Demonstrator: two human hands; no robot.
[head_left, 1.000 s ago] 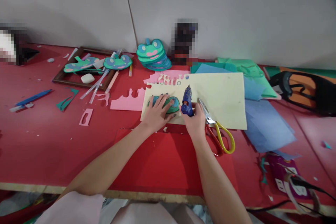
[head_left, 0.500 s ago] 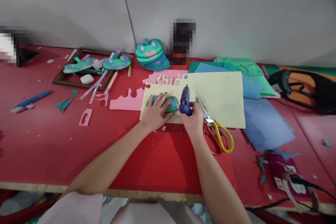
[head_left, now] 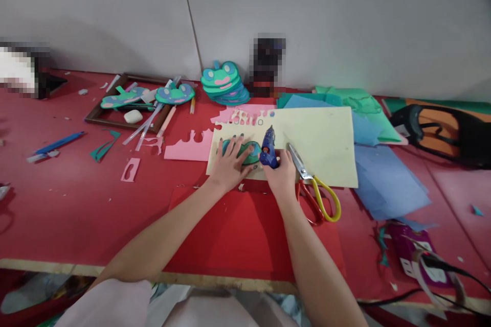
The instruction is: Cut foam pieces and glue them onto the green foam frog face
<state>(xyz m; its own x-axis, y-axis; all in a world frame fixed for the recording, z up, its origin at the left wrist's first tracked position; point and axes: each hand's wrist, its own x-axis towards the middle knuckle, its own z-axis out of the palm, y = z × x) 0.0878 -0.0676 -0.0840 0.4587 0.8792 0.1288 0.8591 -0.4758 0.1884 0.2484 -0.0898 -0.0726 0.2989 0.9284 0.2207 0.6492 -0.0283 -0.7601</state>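
Observation:
My left hand (head_left: 229, 166) lies with fingers spread over a green frog-face cutout (head_left: 251, 154) with blue eye patches, covering much of it. Under the cutout is a cream sheet (head_left: 318, 133) with small drawn shapes and cut-outs along its upper left edge. In my right hand (head_left: 281, 171) is a blue hot glue gun (head_left: 269, 148), its nozzle pointing away from me. Scissors (head_left: 307, 176) with one red and one yellow handle lie just right of my right hand, partly on the sheet.
A stack of frog faces (head_left: 224, 84) stands by the wall. Left are a wooden frame (head_left: 115, 123), pink scraps (head_left: 190, 148) and a blue pen (head_left: 59, 142). Blue sheets (head_left: 391, 184), a black-and-orange object (head_left: 441, 133) and a purple box (head_left: 414, 250) with cables lie right.
The view has shifted slightly, moving objects at the left a little rightward. Both hands keep nearly the same place, the left still flat on the cutout and the right still holding the glue gun.

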